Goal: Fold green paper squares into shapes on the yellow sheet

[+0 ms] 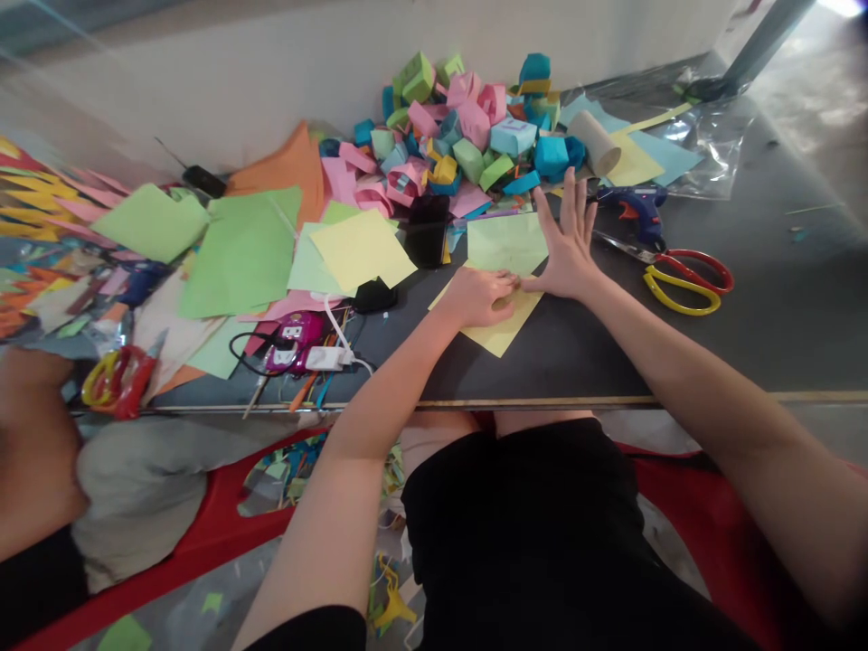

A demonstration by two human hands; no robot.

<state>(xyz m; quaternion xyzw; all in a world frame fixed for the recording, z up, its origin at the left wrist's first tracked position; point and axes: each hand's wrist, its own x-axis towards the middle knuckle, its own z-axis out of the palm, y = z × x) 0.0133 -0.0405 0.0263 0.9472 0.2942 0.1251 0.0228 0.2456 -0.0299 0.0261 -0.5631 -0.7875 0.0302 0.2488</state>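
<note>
On the dark table in front of me lie a yellow paper sheet (502,336) and, behind it, a pale green-yellow sheet (498,237); whether they are one folded piece I cannot tell. My left hand (478,297) rests on the yellow sheet, its fingers bent together and pressed on the paper. My right hand (568,244) is spread wide, fingers pointing to the back, its thumb tip at the sheet close to my left fingertips. Right of that hand lie scissors (684,280) with red and yellow handles and a blue glue gun (636,210).
A heap of folded paper pieces (467,136) stands at the back. To the left lie a phone (427,231), a green sheet (244,253), a pink power strip (295,339) and more scissors (118,380). A cardboard tube (595,143) lies back right. Another person's arm (33,443) is at far left.
</note>
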